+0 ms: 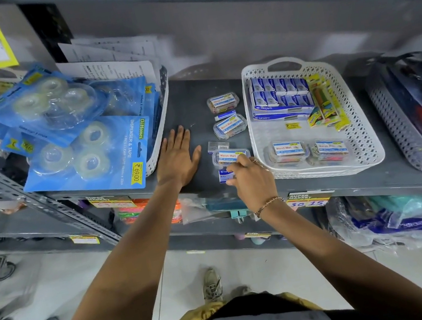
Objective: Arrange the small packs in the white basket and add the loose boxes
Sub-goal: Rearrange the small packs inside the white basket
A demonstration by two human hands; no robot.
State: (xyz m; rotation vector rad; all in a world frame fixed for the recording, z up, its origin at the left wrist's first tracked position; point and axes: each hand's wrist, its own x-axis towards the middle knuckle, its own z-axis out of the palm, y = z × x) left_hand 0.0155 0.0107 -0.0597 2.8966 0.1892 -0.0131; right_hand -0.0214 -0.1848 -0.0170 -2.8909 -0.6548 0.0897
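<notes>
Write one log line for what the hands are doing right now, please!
left hand: flat on shelf | right hand: fingers on small blue box | white basket: two clear packs inside | three clear packs outside

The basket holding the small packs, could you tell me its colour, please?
White basket, with perforated walls; head view.

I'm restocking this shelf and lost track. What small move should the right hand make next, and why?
Probably close the right hand on the small blue-and-white box under its fingers and carry it right into the white perforated basket. The box lies loose on the grey shelf beside the basket, whose front centre looks free.
</notes>
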